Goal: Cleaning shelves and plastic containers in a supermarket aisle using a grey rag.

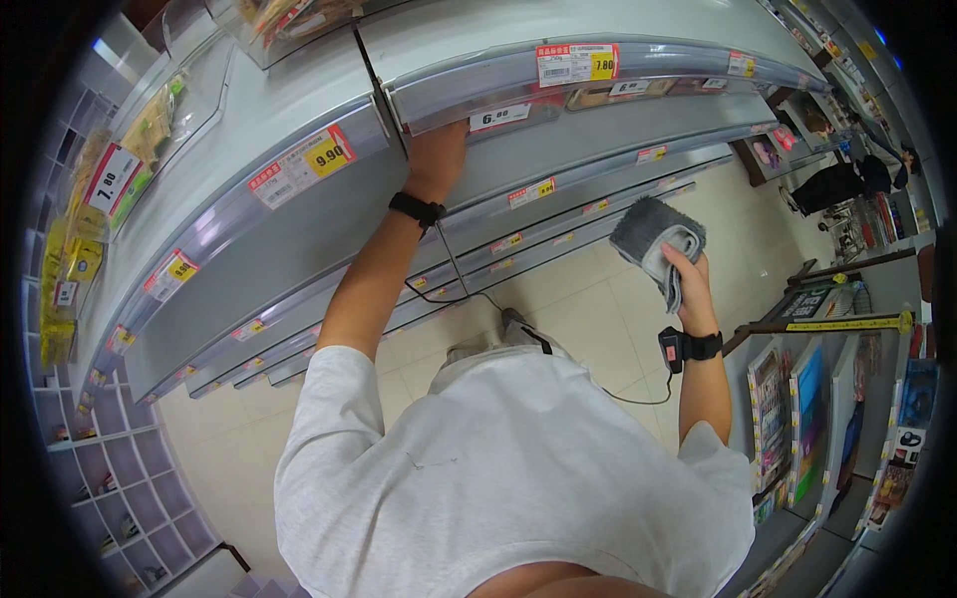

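A folded grey cloth [658, 239] is in my right hand [689, 288], held over the floor at the right with the thumb pressed on its paler side. My left hand [439, 153] reaches under the price rail [478, 90] of an upper metal shelf, beside a tray that carries a white price tag [499, 117]. The rail and tag hide its fingers, so whether it grips anything does not show. More trays [620, 93] stand along that level to the right. Both wrists wear black bands, with a cable from the right one.
Lower shelves [538, 196] with price rails step down toward the tiled floor [591, 306]. Bagged goods in clear bins [142, 142] stand at upper left. White cubbies [142, 478] are at lower left. Racks of goods [807, 418] line the right side, and another person [845, 183] is farther off.
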### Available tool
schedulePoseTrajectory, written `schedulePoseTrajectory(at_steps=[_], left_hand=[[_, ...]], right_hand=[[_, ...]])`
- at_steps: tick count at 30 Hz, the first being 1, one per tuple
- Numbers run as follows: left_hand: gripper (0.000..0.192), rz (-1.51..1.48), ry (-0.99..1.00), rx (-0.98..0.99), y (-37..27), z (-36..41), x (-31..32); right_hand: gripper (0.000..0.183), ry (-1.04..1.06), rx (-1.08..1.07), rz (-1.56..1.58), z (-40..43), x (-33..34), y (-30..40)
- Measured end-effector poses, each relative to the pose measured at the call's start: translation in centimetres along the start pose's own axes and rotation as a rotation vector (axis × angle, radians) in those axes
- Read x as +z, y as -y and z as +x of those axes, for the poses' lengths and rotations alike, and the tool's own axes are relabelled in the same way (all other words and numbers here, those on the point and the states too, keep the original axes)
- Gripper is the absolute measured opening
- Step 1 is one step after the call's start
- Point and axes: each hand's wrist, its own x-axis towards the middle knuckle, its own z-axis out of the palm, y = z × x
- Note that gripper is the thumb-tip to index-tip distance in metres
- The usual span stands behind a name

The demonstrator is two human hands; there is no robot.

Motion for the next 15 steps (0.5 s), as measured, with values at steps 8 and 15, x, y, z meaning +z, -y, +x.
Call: schedulePoseTrajectory(at_steps=[8, 15], left_hand=[[0.031, -0.100, 0.156, -0.203, 5.1, -3.1, -3.1], [0.020, -0.108, 0.058, -0.235, 10.7, -8.2, -8.1]], right_hand=[[0.042, 0.155, -0.082, 0.053, 5.1, 5.2, -1.0], [0.058, 0.100, -0.575, -0.326, 10.5, 9.7, -3.7]])
